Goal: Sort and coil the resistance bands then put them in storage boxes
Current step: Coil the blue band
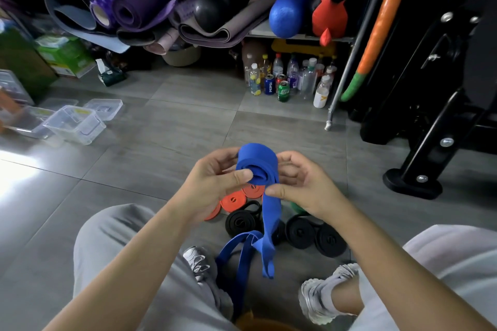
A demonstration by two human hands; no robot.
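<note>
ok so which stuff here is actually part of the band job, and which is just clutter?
Job: blue band, part coiled, gripped by left hand and right hand; coiled orange bands; coiled black bands; clear storage boxes.
Lying about: rolled mats; blue foam roller; bottles and cans; tissue pack; black machine frame.

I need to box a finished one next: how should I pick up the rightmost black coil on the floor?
Grip its outer rim from straight above, thumb on the near edge, fingers on the far edge. The rightmost black coil lies flat on the floor, and another black coil sits close on its left, so that pinch looks clearest.
</note>
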